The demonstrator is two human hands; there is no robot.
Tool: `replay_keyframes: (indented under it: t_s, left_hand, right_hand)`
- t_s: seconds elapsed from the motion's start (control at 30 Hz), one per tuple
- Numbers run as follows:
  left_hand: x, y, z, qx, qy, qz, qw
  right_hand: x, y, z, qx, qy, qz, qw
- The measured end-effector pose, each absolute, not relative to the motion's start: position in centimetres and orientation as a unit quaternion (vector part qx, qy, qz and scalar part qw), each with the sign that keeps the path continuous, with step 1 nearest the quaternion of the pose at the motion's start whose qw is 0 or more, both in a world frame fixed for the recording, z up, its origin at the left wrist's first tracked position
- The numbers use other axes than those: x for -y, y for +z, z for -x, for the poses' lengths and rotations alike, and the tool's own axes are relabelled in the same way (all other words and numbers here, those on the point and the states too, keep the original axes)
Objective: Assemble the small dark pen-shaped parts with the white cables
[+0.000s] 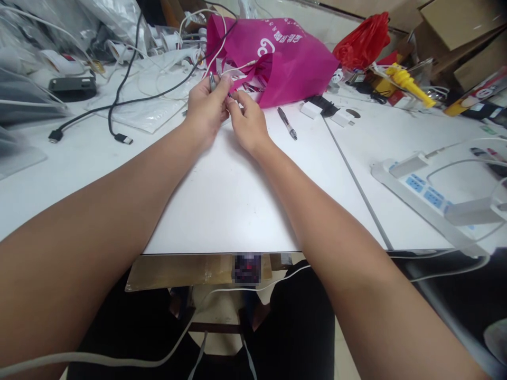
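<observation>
Close in front of the pink bag, my left hand [208,105] is closed around a pen [213,80], whose grey pointed end sticks up past the thumb. My right hand [249,119] meets it from the right, with thumb and fingers pinched together at the left fingertips. Whatever lies between the right fingers is hidden. To the right of my hands, a dark pen [287,123] lies on the white table [233,200]. Behind the hands, the pink bag [297,63] lies on its side, its mouth toward me and several slim items inside.
Black cables [119,100] run across the left side, near clear plastic bags [91,26]. White chargers [311,110] sit right of the pen. A power strip [428,195] with plugs lies at the right edge. A red bag [363,42] and cardboard boxes [463,26] stand behind.
</observation>
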State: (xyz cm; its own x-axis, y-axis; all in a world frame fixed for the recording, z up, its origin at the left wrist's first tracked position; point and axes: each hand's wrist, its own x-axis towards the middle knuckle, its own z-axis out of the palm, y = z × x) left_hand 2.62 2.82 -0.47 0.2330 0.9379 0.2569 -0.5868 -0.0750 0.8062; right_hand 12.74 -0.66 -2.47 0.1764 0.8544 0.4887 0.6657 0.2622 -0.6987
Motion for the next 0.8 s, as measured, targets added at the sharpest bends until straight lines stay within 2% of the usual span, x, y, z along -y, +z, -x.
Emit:
replay_keyframes:
  t_s: [0.4,0.6,0.8]
  left_hand:
    - [-2.8,-0.8,-2.6,-0.244,0.585,-0.457,0.624]
    - [-2.6,0.2,-2.5,-0.216,0.563,-0.385,0.698]
    - [-2.8,0.0,-2.7,-0.214,0.554,-0.403,0.697]
  right_hand:
    - [0.1,-3.0,-13.0,0.635,0.104,0.593,0.483]
    - [0.5,-2.5,-12.7,0.613,0.141,0.579,0.518]
    - [0.1,-2.8,-12.7,0.602,0.147,0.566,0.543]
